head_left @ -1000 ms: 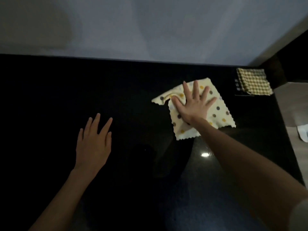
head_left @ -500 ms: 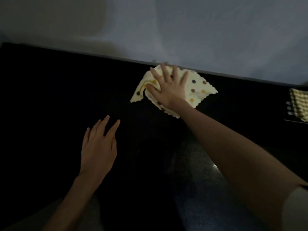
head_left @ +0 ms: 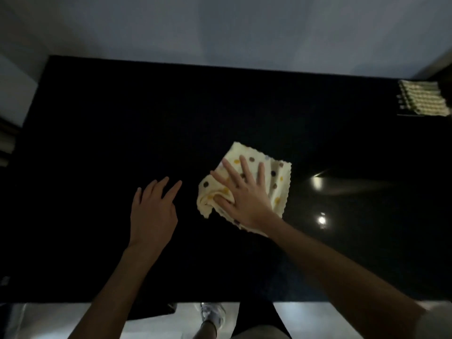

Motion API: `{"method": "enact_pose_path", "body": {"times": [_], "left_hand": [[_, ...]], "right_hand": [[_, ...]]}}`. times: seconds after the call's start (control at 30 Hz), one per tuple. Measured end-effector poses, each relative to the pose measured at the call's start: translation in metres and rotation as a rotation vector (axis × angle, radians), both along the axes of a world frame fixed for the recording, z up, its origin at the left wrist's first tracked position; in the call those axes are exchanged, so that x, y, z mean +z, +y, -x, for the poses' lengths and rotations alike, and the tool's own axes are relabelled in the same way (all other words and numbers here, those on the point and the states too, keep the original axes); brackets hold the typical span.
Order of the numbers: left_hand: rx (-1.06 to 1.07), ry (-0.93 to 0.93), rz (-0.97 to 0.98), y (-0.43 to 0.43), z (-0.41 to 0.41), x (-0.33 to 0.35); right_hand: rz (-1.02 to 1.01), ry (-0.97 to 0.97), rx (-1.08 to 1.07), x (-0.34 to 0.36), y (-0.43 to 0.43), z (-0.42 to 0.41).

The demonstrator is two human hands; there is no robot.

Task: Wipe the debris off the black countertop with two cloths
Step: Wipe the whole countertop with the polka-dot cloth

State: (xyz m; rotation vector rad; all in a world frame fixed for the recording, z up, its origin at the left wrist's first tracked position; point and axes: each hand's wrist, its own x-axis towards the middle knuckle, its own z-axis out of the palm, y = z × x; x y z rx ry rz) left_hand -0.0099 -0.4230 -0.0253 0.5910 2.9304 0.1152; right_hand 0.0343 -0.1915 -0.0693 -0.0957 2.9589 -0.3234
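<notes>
The black countertop (head_left: 97, 143) fills most of the view. A cream cloth with coloured dots (head_left: 278, 172) lies bunched near its middle. My right hand (head_left: 242, 194) presses flat on this cloth with fingers spread; the thumb sits in a fold at the cloth's left side. My left hand (head_left: 154, 209) rests flat on the bare counter just left of the cloth, fingers straight, holding nothing. A second, checked cloth (head_left: 423, 99) lies folded at the far right corner. No debris shows on the dark surface.
A pale wall (head_left: 220, 30) runs along the counter's far edge. The near edge drops to a light floor (head_left: 318, 319), where a shoe (head_left: 212, 314) shows. Light glints (head_left: 321, 220) on the counter right of the cloth.
My right hand has dragged the dotted cloth from the counter's far edge back toward me, bunching it more. The left hand stayed flat on the counter.
</notes>
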Motion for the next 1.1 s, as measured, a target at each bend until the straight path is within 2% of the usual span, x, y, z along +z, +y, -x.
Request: {"method": "enact_pose_path", "body": {"times": [0.2,0.37,0.57,0.67,0.73,0.8,0.97,1.07,1.1], "left_hand": [[-0.082,-0.041,0.045,-0.012,-0.02,0.005],[-0.112,-0.083,0.03,-0.007,-0.029,0.005],[-0.106,-0.124,0.079,-0.006,-0.032,0.0],[-0.096,-0.111,0.063,-0.005,-0.036,-0.002],[-0.09,-0.116,0.042,-0.006,-0.037,-0.002],[-0.091,-0.13,0.025,-0.007,-0.036,-0.002],[-0.105,-0.153,0.038,-0.013,-0.031,0.0],[-0.109,-0.163,0.043,-0.01,-0.031,0.003],[-0.105,-0.166,0.041,-0.008,-0.031,0.003]], "right_hand": [[-0.065,-0.066,-0.037,0.009,-0.057,-0.115],[-0.051,-0.108,-0.04,0.008,-0.035,-0.155],[-0.059,-0.14,-0.608,0.008,0.043,-0.182],[-0.087,-0.125,-0.8,0.005,0.033,-0.156],[-0.05,-0.106,-0.848,0.004,0.009,-0.135],[-0.006,-0.1,-0.737,0.005,-0.021,-0.119],[-0.05,-0.078,-0.236,0.009,-0.084,-0.122],[-0.058,-0.038,0.053,0.006,-0.066,-0.149],[-0.072,-0.036,0.09,0.003,-0.05,-0.161]]}}
